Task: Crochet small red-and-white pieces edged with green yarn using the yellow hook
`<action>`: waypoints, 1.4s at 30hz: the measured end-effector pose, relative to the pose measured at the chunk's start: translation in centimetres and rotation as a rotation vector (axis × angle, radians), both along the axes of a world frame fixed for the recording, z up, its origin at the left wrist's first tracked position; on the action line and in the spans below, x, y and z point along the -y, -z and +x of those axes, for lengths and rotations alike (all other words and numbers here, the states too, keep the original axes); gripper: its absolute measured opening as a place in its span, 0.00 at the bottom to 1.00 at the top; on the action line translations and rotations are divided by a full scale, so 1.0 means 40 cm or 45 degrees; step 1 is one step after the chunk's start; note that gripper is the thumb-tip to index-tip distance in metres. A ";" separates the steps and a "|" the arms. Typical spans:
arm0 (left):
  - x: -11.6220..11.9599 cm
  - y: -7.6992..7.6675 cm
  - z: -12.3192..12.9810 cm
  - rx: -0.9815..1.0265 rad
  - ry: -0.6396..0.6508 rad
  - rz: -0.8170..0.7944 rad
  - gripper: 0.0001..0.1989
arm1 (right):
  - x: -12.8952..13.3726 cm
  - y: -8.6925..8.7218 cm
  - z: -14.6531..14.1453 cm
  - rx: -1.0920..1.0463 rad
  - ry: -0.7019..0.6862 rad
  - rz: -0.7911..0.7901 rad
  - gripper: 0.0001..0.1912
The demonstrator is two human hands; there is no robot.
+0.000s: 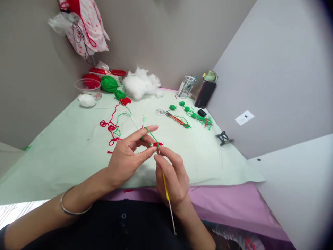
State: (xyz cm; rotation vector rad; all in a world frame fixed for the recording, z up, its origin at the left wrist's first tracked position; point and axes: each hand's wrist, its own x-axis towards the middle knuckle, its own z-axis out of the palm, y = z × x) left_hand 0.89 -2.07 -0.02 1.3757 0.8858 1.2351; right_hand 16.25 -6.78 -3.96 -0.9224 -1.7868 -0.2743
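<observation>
My left hand [127, 156] pinches a small red, white and green crochet piece [156, 144] between thumb and fingers. Green yarn [150, 132] runs over its raised index finger down to the piece, and a loop of it shows around a lower finger. In my right hand [173, 175] is a crochet hook [165, 185] with a yellow grip, its metal tip at the green yarn on the piece. The hook's other end sticks out below the hand. Both hands meet above the front part of the table, and the fingers partly hide the piece.
Tangled red yarn [111, 127] lies left of my hands. Behind are green yarn balls [109, 84], a plastic tub [88, 91] and white stuffing [142, 83]. Orange-handled scissors [177, 119], small green crocheted balls [187, 109], a glass [186, 87] and a phone [205, 94] are at right.
</observation>
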 end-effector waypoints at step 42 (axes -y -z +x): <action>-0.011 -0.009 -0.021 -0.356 -0.025 0.470 0.17 | 0.037 -0.044 0.062 -0.573 -0.351 -0.549 0.14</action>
